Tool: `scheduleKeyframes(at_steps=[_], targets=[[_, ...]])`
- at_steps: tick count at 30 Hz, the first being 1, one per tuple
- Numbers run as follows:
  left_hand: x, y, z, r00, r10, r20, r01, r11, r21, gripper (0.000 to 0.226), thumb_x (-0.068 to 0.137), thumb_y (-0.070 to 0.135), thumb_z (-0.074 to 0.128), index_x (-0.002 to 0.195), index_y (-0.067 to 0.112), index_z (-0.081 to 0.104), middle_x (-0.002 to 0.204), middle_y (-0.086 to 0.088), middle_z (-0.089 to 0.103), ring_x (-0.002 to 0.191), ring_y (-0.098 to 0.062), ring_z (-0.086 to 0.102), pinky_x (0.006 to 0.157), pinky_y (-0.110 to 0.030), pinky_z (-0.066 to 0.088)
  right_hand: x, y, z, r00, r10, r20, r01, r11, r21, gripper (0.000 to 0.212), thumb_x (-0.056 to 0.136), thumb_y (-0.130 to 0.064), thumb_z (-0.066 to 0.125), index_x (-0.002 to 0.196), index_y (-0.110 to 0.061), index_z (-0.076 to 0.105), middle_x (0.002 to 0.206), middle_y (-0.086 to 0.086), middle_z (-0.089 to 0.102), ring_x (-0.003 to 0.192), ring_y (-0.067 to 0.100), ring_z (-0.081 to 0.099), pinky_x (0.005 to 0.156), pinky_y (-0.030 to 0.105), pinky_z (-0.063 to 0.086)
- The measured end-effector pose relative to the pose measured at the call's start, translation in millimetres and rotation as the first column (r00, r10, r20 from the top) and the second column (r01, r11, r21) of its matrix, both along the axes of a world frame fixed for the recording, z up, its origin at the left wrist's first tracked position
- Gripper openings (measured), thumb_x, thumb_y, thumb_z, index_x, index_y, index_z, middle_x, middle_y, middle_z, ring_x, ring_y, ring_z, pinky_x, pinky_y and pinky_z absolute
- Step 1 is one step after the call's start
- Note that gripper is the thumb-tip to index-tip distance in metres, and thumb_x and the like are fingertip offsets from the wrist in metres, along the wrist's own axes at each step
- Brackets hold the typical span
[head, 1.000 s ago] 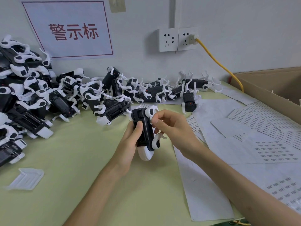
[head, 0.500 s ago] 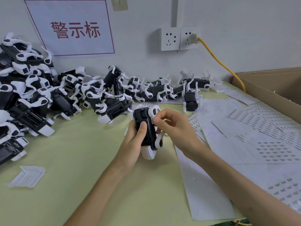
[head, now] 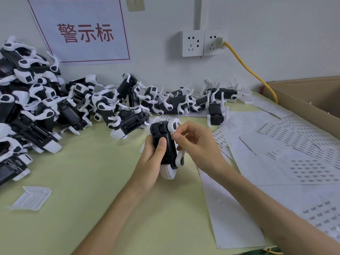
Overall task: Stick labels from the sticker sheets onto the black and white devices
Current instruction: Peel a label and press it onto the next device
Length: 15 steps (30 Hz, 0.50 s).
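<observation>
My left hand [head: 153, 159] grips a black and white device [head: 166, 144] upright over the middle of the table, thumb lying across its black face. My right hand [head: 196, 142] pinches a small white label [head: 173, 135] with thumb and forefinger against the device's right edge, just below its upper white wheel. Sticker sheets [head: 309, 168] with rows of small printed labels lie on the right side of the table.
Several more black and white devices are heaped at the left [head: 27, 100] and in a row along the wall [head: 176, 102]. A cardboard box [head: 301, 100] stands at the right. A white plastic cover [head: 31, 197] lies at the front left. A yellow cable [head: 252, 72] runs from the wall socket.
The device and both hands stay together with only a slight shift. My right thumb and forefinger have drawn closer onto the device's right edge with the label.
</observation>
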State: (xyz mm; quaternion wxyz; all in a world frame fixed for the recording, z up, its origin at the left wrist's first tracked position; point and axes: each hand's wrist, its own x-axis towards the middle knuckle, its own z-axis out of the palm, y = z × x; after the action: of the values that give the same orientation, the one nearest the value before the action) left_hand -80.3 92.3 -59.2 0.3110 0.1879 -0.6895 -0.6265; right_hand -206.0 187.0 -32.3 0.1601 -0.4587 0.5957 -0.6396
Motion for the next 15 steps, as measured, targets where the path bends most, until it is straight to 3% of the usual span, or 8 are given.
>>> scheduleKeyframes(at_steps=[5,12,15], targets=[[0.6,1.0,-0.3,1.0,-0.003,0.003,0.003,1.0,0.002,0.04,0.093,0.053,0.044,0.122,0.027,0.054,0.122,-0.004,0.067,0.115,-0.011,0.063,0.102,-0.028,0.048,-0.3,-0.4,-0.9,1.0,-0.014,-0.022,0.014,1.0,0.0,0.017,0.095,-0.009,0.07,0.082,-0.019,0.066,0.068,-0.011,0.064,0.064,0.016,0.063,0.063,0.027,0.052],[1.2,2.6,1.9,1.0,-0.007,0.012,0.007,1.0,-0.011,0.039,0.094,0.053,0.044,0.122,0.028,0.054,0.126,-0.008,0.065,0.113,-0.009,0.064,0.095,-0.021,0.048,-0.8,-0.3,-1.8,0.999,-0.017,-0.044,0.017,1.0,-0.002,0.016,0.095,-0.01,0.07,0.083,-0.02,0.065,0.069,-0.013,0.065,0.063,0.013,0.063,0.064,0.029,0.053],[1.4,3.4,1.9,1.0,-0.012,0.005,0.012,1.0,0.0,0.039,0.099,0.056,0.047,0.122,0.026,0.053,0.127,-0.012,0.064,0.119,-0.018,0.062,0.103,-0.028,0.048,-1.5,0.4,-1.6,0.999,-0.017,-0.031,0.017,1.0,-0.002,0.016,0.094,-0.012,0.072,0.082,-0.02,0.066,0.07,-0.011,0.067,0.062,0.014,0.065,0.064,0.03,0.055]])
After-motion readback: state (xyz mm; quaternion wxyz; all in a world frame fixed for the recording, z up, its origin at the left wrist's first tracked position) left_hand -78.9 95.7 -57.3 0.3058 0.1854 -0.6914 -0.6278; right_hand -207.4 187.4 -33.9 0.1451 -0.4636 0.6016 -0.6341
